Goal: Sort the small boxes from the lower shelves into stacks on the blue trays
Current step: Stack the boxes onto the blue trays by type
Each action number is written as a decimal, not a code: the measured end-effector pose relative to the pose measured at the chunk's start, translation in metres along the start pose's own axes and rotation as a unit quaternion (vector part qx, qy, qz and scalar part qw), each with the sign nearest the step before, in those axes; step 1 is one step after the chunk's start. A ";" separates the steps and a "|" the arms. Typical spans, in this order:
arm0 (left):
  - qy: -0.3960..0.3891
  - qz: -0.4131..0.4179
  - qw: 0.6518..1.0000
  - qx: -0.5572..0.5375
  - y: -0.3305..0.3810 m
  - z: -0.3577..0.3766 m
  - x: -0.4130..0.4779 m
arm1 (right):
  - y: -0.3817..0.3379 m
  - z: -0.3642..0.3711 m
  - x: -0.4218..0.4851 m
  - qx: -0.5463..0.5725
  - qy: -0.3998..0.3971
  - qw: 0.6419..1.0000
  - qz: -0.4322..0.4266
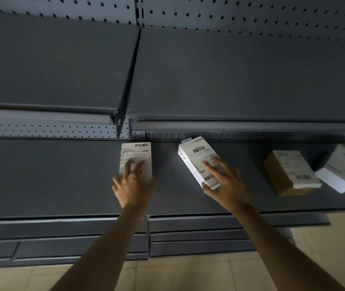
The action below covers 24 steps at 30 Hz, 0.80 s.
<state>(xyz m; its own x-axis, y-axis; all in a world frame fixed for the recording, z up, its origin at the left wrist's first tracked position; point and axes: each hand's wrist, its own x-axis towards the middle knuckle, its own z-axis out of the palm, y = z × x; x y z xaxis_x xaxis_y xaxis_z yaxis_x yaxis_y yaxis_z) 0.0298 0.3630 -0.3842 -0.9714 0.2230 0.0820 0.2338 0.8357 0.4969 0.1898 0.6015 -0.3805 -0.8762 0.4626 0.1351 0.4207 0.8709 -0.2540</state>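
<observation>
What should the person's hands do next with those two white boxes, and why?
Probably close the left hand round the flat white labelled box, then lift both boxes off the grey metal shelf. That hand's fingers only lie on top of its box, while the right hand pinches the long white carton between thumb and fingers.

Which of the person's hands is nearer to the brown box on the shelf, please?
Right: the right hand, gripping an angled white box, sits left of the brown box; the left hand lies farther left.
</observation>
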 end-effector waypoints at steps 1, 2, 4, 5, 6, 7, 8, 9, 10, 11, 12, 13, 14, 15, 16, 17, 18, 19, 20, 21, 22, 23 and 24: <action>0.007 0.010 1.000 -0.007 -0.001 -0.003 0.001 | -0.002 0.001 -0.007 0.015 0.014 1.000 0.007; 0.014 0.019 1.000 -0.014 -0.002 -0.007 0.000 | -0.004 0.001 -0.014 0.026 0.024 0.999 0.009; 0.023 0.041 0.999 -0.021 -0.007 -0.015 -0.005 | -0.007 0.000 -0.029 0.042 0.027 0.999 0.006; 0.027 0.054 0.998 -0.021 -0.009 -0.020 -0.009 | -0.010 -0.002 -0.037 0.048 0.025 0.999 0.008; 0.029 0.065 0.997 -0.020 -0.012 -0.027 -0.013 | -0.012 -0.005 -0.045 0.053 0.027 0.998 0.015; 0.028 0.072 0.997 -0.019 -0.015 -0.034 -0.019 | -0.017 -0.010 -0.053 0.060 0.031 0.997 0.023; 0.026 0.074 0.997 -0.016 -0.019 -0.042 -0.026 | -0.021 -0.016 -0.062 0.068 0.036 0.997 0.027; 0.022 0.075 0.997 -0.014 -0.023 -0.051 -0.033 | -0.027 -0.025 -0.071 0.078 0.041 0.996 0.030; 0.019 0.078 0.997 -0.012 -0.026 -0.060 -0.041 | -0.034 -0.034 -0.081 0.089 0.047 0.994 0.033; 0.017 0.081 0.997 -0.009 -0.030 -0.070 -0.049 | -0.040 -0.043 -0.089 0.102 0.053 0.993 0.037; 0.017 0.087 0.996 -0.007 -0.034 -0.080 -0.058 | -0.048 -0.053 -0.098 0.113 0.056 0.991 0.041; 0.019 0.094 0.995 -0.005 -0.039 -0.091 -0.068 | -0.056 -0.063 -0.107 0.120 0.058 0.990 0.040; 0.020 0.102 0.995 -0.004 -0.044 -0.102 -0.078 | -0.062 -0.073 -0.114 0.123 0.061 0.990 0.032; 0.022 0.106 0.994 -0.001 -0.048 -0.116 -0.087 | -0.069 -0.083 -0.120 0.122 0.064 0.990 0.023; 0.023 0.104 0.994 0.005 -0.052 -0.130 -0.095 | -0.076 -0.093 -0.126 0.119 0.066 0.991 0.015; 0.029 0.102 0.994 0.008 -0.055 -0.144 -0.103 | -0.084 -0.102 -0.132 0.118 0.067 0.991 0.009; 0.035 0.101 0.994 0.007 -0.059 -0.158 -0.113 | -0.092 -0.110 -0.139 0.120 0.071 0.990 0.002; 0.041 0.103 0.994 0.007 -0.062 -0.173 -0.121 | -0.101 -0.117 -0.143 0.125 0.077 0.989 -0.010; 0.048 0.106 0.993 0.008 -0.064 -0.187 -0.130 | -0.111 -0.124 -0.148 0.128 0.082 0.988 -0.023; 0.052 0.109 0.993 0.010 -0.067 -0.200 -0.137 | -0.121 -0.130 -0.152 0.131 0.084 0.987 -0.030; 0.054 0.113 0.992 0.012 -0.070 -0.213 -0.145 | -0.132 -0.136 -0.156 0.138 0.081 0.987 -0.034; 0.057 0.114 0.992 0.013 -0.074 -0.224 -0.153 | -0.145 -0.141 -0.161 0.147 0.077 0.985 -0.037; 0.060 0.114 0.991 0.015 -0.079 -0.236 -0.161 | -0.158 -0.145 -0.166 0.161 0.073 0.983 -0.037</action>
<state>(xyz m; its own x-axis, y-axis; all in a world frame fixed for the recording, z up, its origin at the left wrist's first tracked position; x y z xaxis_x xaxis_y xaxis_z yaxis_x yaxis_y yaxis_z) 0.1575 0.1428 -0.2327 -0.8903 0.3486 0.2929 0.4480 0.7852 0.4275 0.3025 0.4113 -0.2241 -0.8481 0.4403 0.2946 0.2405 0.8156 -0.5263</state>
